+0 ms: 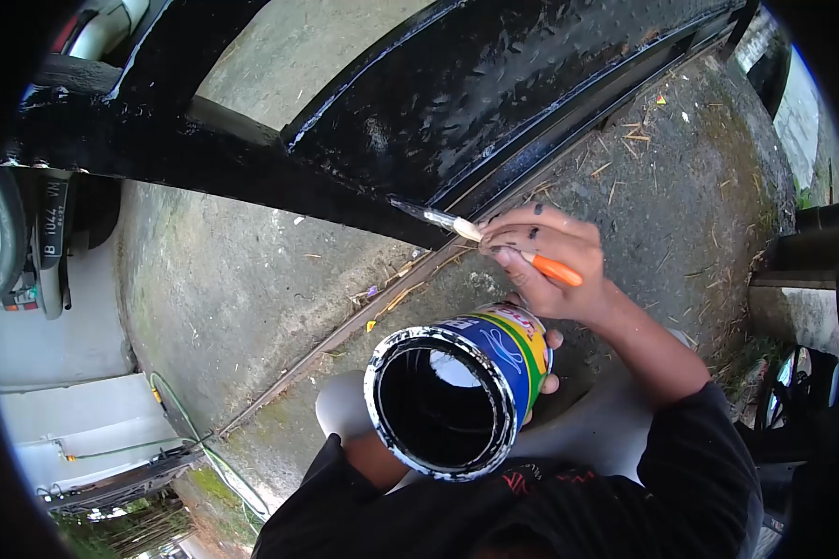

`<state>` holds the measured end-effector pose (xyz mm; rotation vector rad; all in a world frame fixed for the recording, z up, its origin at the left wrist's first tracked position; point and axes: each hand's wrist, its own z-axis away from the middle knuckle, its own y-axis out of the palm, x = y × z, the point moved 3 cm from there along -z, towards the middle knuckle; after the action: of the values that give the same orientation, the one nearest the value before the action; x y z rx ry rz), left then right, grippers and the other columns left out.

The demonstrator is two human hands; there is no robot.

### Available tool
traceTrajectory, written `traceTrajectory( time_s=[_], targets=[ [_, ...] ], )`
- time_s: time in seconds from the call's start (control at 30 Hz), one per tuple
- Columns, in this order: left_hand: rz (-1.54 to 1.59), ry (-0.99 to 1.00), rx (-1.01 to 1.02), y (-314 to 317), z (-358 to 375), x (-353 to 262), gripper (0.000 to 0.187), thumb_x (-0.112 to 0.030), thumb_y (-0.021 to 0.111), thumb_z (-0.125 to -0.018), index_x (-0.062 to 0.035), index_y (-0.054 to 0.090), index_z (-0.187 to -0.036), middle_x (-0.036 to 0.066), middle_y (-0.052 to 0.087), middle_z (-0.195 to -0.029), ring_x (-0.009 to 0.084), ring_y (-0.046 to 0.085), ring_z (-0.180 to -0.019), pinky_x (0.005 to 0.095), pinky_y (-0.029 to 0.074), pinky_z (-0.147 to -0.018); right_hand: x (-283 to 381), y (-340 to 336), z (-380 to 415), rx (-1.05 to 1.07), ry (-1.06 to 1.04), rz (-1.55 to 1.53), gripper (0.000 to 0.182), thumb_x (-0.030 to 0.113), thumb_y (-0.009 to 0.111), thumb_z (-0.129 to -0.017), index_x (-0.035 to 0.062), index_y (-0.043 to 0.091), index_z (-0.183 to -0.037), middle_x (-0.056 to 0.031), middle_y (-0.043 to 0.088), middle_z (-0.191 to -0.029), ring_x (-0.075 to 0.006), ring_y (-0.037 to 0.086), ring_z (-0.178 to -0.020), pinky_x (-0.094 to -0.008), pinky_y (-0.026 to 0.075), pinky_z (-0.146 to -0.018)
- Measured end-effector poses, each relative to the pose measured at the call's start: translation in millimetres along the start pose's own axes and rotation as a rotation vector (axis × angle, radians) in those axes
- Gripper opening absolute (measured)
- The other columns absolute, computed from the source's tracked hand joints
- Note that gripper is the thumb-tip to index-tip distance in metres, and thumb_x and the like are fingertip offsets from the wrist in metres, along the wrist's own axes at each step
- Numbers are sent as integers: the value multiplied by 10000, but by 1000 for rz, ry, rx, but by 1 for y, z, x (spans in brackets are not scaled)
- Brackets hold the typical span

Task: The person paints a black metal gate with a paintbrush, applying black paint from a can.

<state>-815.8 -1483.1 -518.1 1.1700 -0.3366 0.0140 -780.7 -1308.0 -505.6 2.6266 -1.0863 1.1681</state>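
My right hand (561,244), with dark paint spots on its fingers, is closed round a paintbrush (466,228) with an orange handle. Its dark bristles touch the glossy black metal gate (345,197) near a lower corner of the frame. Below it, my left hand (551,383) grips a paint can (508,349) with a blue, yellow and green label. Only some fingertips show past the can's far side; the can hides the rest. The can is open and tilted towards me, its rim smeared with black and white, with dark paint inside.
A metal floor rail (317,349) crosses the rough concrete (242,270) beneath the gate. Dry twigs (636,135) lie at right. A parked vehicle (51,233) is at left, a green hose (182,410) at lower left.
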Motion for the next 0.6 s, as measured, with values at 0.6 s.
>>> traceTrajectory(
  time_s=[0.6],
  targets=[
    [-29,89,268,-19,14,-17,598,-592,517,-950,-214,507,-1413,194,371,-1466,461,411,-1210,554,522,-750,23,-5,-39,-226,-120,-113,94,-4,719,-809,-36,724,-897,-171,730,-926,-240,722,-816,-324,576,-701]
  ],
)
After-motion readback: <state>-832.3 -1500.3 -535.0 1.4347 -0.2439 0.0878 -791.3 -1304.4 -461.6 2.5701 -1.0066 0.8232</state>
